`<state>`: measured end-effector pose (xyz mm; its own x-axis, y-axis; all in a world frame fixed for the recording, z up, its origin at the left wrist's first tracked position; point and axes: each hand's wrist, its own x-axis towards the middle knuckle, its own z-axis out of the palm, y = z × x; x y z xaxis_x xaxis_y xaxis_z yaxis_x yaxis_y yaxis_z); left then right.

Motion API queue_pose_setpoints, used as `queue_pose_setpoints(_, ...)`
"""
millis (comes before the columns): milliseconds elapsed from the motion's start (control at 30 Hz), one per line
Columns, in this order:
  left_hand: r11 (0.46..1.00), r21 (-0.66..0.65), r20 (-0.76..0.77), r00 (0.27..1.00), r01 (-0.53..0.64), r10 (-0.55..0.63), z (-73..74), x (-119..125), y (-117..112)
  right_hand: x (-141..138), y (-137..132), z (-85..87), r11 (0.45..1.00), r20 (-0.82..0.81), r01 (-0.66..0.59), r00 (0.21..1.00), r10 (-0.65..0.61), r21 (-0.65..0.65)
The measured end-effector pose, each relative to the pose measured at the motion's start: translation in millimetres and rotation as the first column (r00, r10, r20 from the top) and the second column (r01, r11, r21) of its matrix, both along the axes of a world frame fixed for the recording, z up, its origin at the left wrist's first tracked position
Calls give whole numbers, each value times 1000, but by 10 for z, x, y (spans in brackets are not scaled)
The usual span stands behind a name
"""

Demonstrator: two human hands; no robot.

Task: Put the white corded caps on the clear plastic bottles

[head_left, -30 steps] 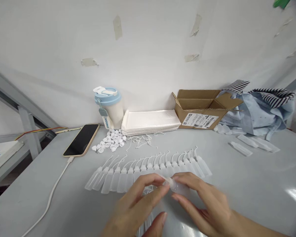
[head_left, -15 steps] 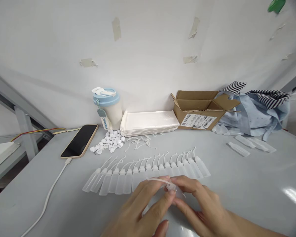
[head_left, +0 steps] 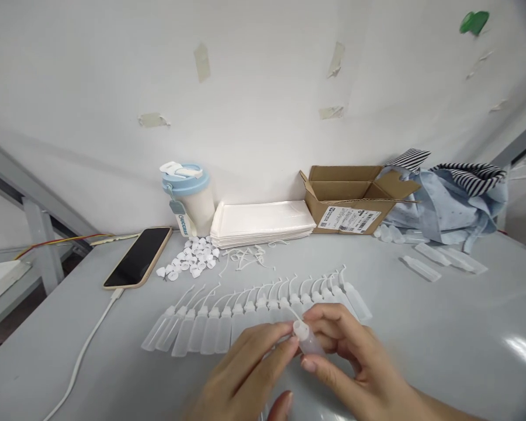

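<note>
Now both hands, left [head_left: 249,374] and right [head_left: 350,362], pinch one small bottle [head_left: 305,340] between them, just behind it a row of bottles [head_left: 245,318] on the table [head_left: 442,339].

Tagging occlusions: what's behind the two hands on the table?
A row of capped bottles lying side by side, nozzles pointing away. The left hand and right hand, pinching a small bottle, cover the lower ends of the middle ones.

Small bottle [head_left: 308,343] half behind the right hand [head_left: 355,365]; carton label [head_left: 349,219] print illegibly small.
</note>
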<state>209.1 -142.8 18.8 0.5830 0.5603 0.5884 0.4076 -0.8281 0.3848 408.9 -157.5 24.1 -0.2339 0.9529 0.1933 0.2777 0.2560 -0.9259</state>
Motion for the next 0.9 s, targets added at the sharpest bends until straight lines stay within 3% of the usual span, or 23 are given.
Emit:
queue_pose_setpoints(133, 1000, -22, 7, 1000, 13, -12, 16, -12, -4, -5, 5, 15, 998, -49, -50, 998, 48, -34)
queue_pose_setpoints(267, 997, -76, 34, 999, 20, -18, 40, -52, 7, 22, 33, 64, 957, -260, -184, 958, 123, -223)
queue_pose_setpoints(333, 997, -81, 37, 999, -19, 22, 42, -65, 7, 37, 54, 76, 893, -445, -326, 880, 166, -312)
queue_pose_setpoints(433, 996, -60, 26, 997, -69, 71, 44, -70, -3, 31, 91, 56, 793, -676, -508, 717, 173, -335)
queue_pose_setpoints(533, 999, -22, -2, 999, -48, 48, 26, -61, -26, -22, 113, 16, 731, -820, -613, 558, 129, -302)
queue_pose_setpoints(633, 999, 39, -4, 999, -36, 37, -42, -42, -50, -90, 102, 1, 687, -881, -673, 461, 100, -274)
queue_pose_setpoints(767, 996, 93, -26, 1000, -14, 16, -119, -27, -53, -139, 65, 3, 642, -896, -708, 438, 75, -293)
queue_pose_setpoints(900, 991, 131, -118, 993, 36, -21, -56, -45, -37, -128, 57, -26, 652, -886, -694, 459, 74, -305)
